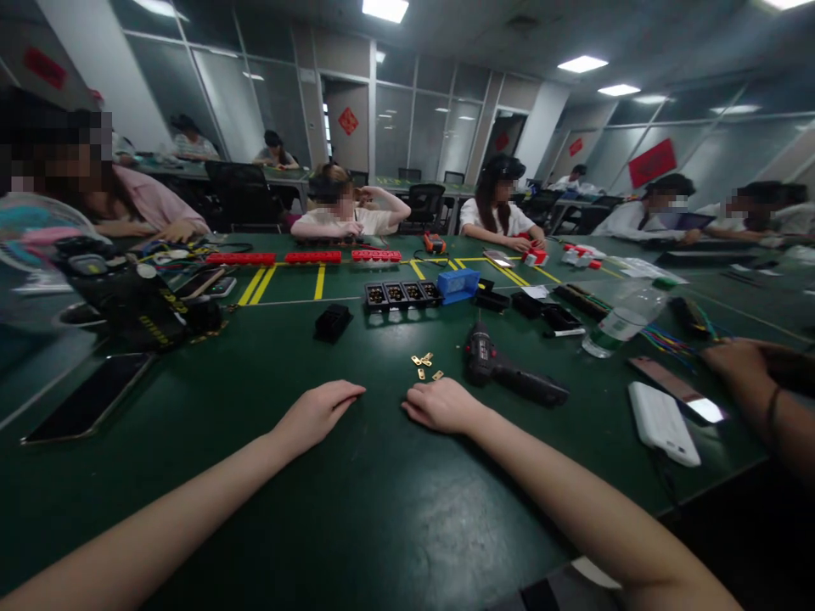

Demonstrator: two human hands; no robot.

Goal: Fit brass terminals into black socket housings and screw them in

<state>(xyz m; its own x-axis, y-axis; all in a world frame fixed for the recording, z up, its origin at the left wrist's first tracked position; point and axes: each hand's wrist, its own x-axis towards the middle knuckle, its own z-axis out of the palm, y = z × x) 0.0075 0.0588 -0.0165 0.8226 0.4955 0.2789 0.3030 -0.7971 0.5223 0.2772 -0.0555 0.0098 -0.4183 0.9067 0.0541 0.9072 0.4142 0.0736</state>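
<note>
1. Just beyond the right hand (pixel 442 406), a few small brass clips (pixel 424 365) lie loose on the green table (pixel 382 509). They sit in a tight scatter, each turned a different way, so the group has no one long axis.
2. The clips lie ahead of the right hand and a little to its left. They are near its knuckles but not touching them.
3. That hand rests palm down, its fingers half curled toward the left, with nothing visible in its grasp.
4. The left hand (pixel 322 412) lies flat on the table, fingers together and pointing right toward the other hand, and it holds nothing. The clips sit ahead of it and off to its right, farther from it than from the right hand.
5. A black screwdriver (pixel 509 379) lies just right of the clips, its head beside them and its handle running off to the right.
6. Farther out are a black block (pixel 333 322), a row of black trays (pixel 402 294) and a blue box (pixel 458 284).
7. To the right lie a bottle (pixel 621 322) on its side and a white power bank (pixel 663 422), with a co-worker's hand (pixel 739 361) resting at that edge.
8. Far left, a phone (pixel 89 397) lies face up.
</note>
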